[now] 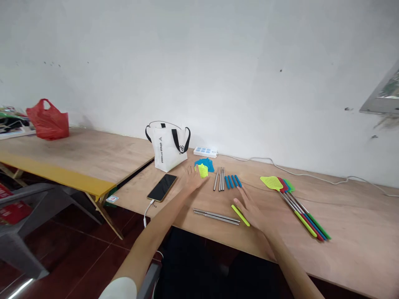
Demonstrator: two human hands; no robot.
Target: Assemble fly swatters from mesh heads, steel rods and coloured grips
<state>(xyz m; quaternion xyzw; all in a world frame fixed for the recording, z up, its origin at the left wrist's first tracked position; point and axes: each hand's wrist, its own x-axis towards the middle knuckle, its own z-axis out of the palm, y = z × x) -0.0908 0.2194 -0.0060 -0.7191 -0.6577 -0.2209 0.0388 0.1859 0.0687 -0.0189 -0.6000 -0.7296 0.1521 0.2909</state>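
My left hand (192, 179) reaches over the table with its fingers stretched out. Right beside those fingers lies a yellow fly swatter head (203, 170), partly over blue swatter heads (208, 163); I cannot tell if the hand touches it. My right hand (252, 211) is low over the wood, fingers apart, next to a yellow handle (240, 215). Just beyond it several blue handles (232, 181) lie side by side. Thin metal tubes (221, 179) stand in a row to their left, lying flat. More metal tubes (216, 216) lie near the front edge.
Assembled fly swatters (301, 211) in several colours lie at the right. A phone (162, 187) with a white cable is left of my left hand. Behind stand a white bag (168, 149) and a power strip (205, 152). A red bag (50, 122) sits on another table.
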